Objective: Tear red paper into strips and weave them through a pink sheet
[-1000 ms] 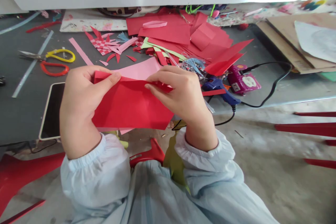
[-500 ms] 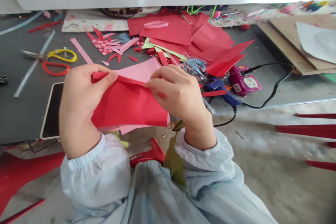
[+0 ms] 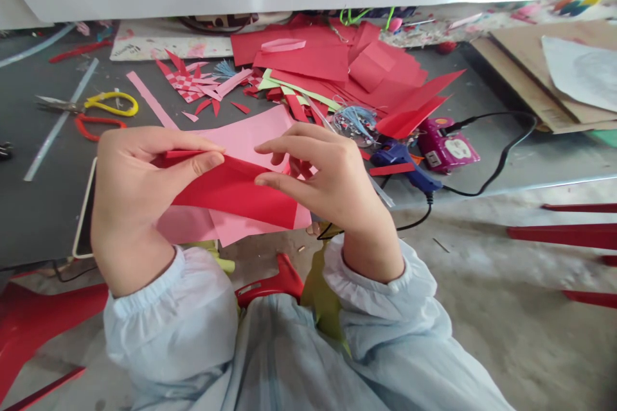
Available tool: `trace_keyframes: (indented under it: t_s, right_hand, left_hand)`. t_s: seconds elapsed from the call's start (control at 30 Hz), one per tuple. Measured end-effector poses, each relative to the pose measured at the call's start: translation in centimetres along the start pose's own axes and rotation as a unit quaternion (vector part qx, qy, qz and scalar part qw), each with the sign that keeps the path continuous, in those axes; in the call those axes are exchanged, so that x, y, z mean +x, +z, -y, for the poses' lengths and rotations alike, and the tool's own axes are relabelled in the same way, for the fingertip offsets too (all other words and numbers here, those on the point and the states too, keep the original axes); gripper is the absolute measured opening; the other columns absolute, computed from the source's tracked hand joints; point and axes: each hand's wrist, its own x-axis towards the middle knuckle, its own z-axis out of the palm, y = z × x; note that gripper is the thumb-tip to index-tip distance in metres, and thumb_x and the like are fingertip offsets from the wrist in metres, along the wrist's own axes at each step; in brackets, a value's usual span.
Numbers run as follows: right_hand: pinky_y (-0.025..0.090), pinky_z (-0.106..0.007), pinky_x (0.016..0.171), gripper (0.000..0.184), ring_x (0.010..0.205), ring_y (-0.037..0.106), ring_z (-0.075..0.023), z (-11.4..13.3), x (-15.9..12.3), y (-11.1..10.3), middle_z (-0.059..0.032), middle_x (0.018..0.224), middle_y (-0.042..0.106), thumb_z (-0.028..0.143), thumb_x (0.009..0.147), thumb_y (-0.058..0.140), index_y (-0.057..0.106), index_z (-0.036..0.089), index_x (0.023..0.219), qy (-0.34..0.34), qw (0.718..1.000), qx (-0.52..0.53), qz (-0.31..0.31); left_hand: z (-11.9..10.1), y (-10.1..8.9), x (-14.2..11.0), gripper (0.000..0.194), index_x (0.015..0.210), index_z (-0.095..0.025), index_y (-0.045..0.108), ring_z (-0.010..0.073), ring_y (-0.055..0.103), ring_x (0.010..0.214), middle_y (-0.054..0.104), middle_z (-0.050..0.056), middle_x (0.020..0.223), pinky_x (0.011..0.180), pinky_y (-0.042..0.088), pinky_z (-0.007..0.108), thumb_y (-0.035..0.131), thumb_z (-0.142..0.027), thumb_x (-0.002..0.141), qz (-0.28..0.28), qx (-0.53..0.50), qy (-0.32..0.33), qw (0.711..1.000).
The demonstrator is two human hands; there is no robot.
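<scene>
A sheet of red paper (image 3: 236, 196), its top edge folded over in a narrow strip, is held up over the near edge of the table. My left hand (image 3: 144, 186) is closed on the fold, thumb in front and index finger behind. At the right end of the fold is my right hand (image 3: 318, 170), its thumb and index finger apart; the thumb tip lies at the paper's face. Whether the other right fingers touch the back of the sheet is hidden. Pink paper (image 3: 241, 228) lies flat beneath the red sheet.
Scissors (image 3: 72, 106) and a phone (image 3: 87, 218) lie at left. Behind are red paper sheets (image 3: 308, 64) and woven paper scraps (image 3: 187, 80). To the right are a blue glue gun (image 3: 400, 157), its black cord, a purple box (image 3: 446, 148) and cardboard (image 3: 530, 77).
My right thumb and index finger have parted from their pinch on the fold. The red sheet has tipped, showing more pink paper below it. My left hand has shifted slightly left, still gripping.
</scene>
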Motion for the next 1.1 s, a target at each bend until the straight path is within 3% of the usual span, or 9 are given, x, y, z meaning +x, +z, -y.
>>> trace_keyframes:
  t_s: [0.17,0.3,0.6,0.73,0.87,1.1]
  right_hand:
    - [0.050,-0.031,0.071,0.020,0.080,0.065,-0.0159,-0.1,0.1,0.0,-0.0057,0.093,0.072,0.034,0.088,0.076,0.079,0.018,0.101,-0.019,0.999,0.029,0.026]
    - [0.053,-0.032,0.076,0.013,0.084,0.067,-0.0171,0.4,0.1,-0.2,-0.0058,0.093,0.075,0.027,0.092,0.071,0.079,0.017,0.095,-0.034,0.998,0.032,0.040]
    - [0.050,-0.033,0.078,0.023,0.083,0.064,-0.0176,1.9,-0.5,-0.5,-0.0065,0.089,0.072,0.023,0.101,0.056,0.077,0.017,0.093,-0.080,0.987,-0.129,-0.045]
    - [0.048,-0.033,0.076,0.026,0.081,0.060,-0.0168,2.5,-0.7,-0.7,-0.0055,0.089,0.071,0.022,0.102,0.054,0.075,0.020,0.089,-0.075,0.979,-0.174,-0.075]
    - [0.045,-0.033,0.073,0.027,0.078,0.055,-0.0166,3.1,-0.9,-0.8,-0.0052,0.085,0.069,0.019,0.102,0.053,0.072,0.020,0.082,-0.070,0.969,-0.222,-0.077]
    - [0.042,-0.033,0.072,0.023,0.079,0.052,-0.0178,3.5,-1.1,-0.7,-0.0062,0.087,0.070,0.015,0.100,0.056,0.071,0.019,0.082,-0.100,0.954,-0.277,-0.046]
  left_hand:
    - [0.5,0.3,0.3,0.024,0.078,-0.033,0.082,0.0093,0.074,0.067,0.080,-0.008,0.076,0.059,0.057,0.016,0.091,-0.012,0.070,0.001,-0.041,0.064,0.997]
    - [0.6,0.2,0.2,0.025,0.080,-0.033,0.082,0.0096,0.074,0.067,0.080,-0.009,0.078,0.057,0.057,0.016,0.091,-0.011,0.071,0.008,-0.052,0.085,0.995]
    - [0.2,0.5,0.0,0.021,0.085,-0.034,0.082,0.0116,0.075,0.069,0.080,-0.012,0.081,0.059,0.060,0.023,0.091,-0.020,0.073,-0.011,-0.040,0.127,0.991]
    - [-2.1,0.4,-0.7,0.017,0.085,-0.033,0.080,0.0105,0.074,0.070,0.080,-0.013,0.084,0.067,0.063,0.024,0.090,-0.023,0.076,-0.010,0.073,0.119,0.990]
    - [-4.0,0.1,-1.5,0.006,0.087,-0.032,0.081,0.0157,0.076,0.078,0.081,-0.010,0.089,0.074,0.063,0.030,0.081,-0.026,0.086,-0.001,0.196,0.128,0.972]
    - [-4.7,0.3,-1.8,0.010,0.087,-0.030,0.079,0.0227,0.077,0.095,0.081,-0.005,0.092,0.091,0.061,0.035,0.072,-0.024,0.091,0.027,0.278,0.200,0.939]
